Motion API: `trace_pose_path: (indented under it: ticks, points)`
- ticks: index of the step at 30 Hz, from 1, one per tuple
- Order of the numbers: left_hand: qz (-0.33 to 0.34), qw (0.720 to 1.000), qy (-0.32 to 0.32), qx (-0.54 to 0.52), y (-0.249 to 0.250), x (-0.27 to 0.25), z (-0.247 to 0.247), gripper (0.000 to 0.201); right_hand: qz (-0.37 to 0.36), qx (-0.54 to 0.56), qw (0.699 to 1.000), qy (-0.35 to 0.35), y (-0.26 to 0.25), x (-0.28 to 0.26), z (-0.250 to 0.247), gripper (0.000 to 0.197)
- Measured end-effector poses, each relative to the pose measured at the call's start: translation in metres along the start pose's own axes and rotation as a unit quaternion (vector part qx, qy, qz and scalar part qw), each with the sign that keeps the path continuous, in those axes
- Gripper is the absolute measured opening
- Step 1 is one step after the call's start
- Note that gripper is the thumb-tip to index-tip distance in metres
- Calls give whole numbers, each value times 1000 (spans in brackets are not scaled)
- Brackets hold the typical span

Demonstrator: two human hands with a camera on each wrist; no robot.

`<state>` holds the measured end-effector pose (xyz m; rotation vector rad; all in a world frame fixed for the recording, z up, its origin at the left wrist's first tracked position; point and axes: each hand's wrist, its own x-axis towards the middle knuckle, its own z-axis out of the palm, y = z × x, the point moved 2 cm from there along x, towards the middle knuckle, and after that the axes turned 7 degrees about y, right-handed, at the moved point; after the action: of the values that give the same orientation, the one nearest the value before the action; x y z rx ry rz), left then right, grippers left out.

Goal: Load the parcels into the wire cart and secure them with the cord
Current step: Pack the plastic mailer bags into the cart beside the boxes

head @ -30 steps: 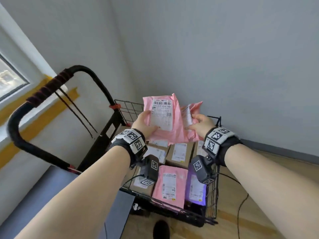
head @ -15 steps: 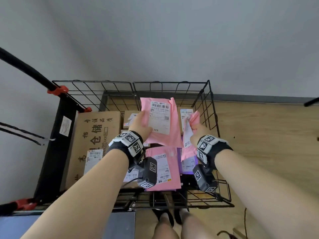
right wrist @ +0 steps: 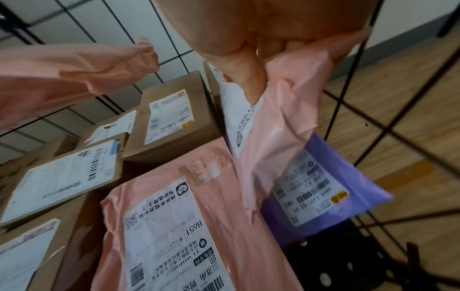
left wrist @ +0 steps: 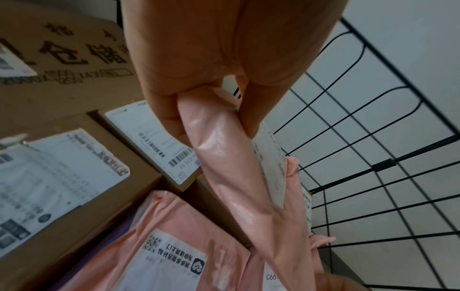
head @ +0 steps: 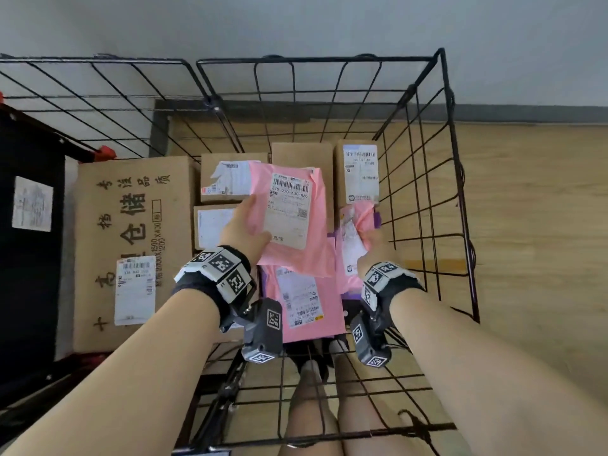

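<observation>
Both hands have sunk lower into the black wire cart (head: 450, 179) since a second ago. Left hand (head: 241, 230) pinches a glossy pink plastic mailer (head: 316, 205) by its edge; right hand (head: 373, 245) grips a second crumpled pink mailer (head: 353, 225). Beneath lie a third pink mailer (head: 324, 311), one purple mailer (right wrist: 348, 177), at least four small labelled cardboard boxes (head: 357, 172) and one large printed carton (head: 131, 225). Wooden floor (head: 533, 209), grey wall (head: 296, 24).
</observation>
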<state>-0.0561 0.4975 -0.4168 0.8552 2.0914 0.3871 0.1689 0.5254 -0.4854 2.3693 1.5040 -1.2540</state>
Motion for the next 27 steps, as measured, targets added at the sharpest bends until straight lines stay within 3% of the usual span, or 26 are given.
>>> trace_pose_path:
  ticks: [5, 9, 11, 13, 17, 20, 22, 24, 27]
  points:
    - [-2, 1000, -1, 2, -17, 10, 24, 71, 61, 45, 997, 21, 26, 18, 22, 46]
    - [5, 1000, -8, -19, -28, 12, 38, 72, 47, 18, 998, 37, 26, 38, 40, 30]
    - [11, 1000, -9, -21, -32, 13, 43, 71, 7, -56, 997, 54, 21, 46, 44, 26]
    - [10, 1000, -10, -21, -36, 12, 46, 70, -17, -134, 989, 52, 22, 51, 46, 42]
    - [8, 999, -14, -28, -40, 8, 51, 72, 8, -205, 976, 66, 18, 41, 42, 41]
    - [-17, 999, -4, -50, -39, 7, 53, 79, -1, -103, 989, 103, 4, 31, 36, 42]
    - [-28, 998, -1, -53, -36, 7, 55, 82, -23, 34, 991, 124, -10, 23, 30, 28]
    - [-28, 998, -2, -53, -31, 7, 57, 81, -32, 174, 982, 66, -26, 10, 25, 22]
    - [-18, 999, -20, -46, -27, 7, 63, 79, 2, 301, 952, -54, -38, -6, 22, 45]
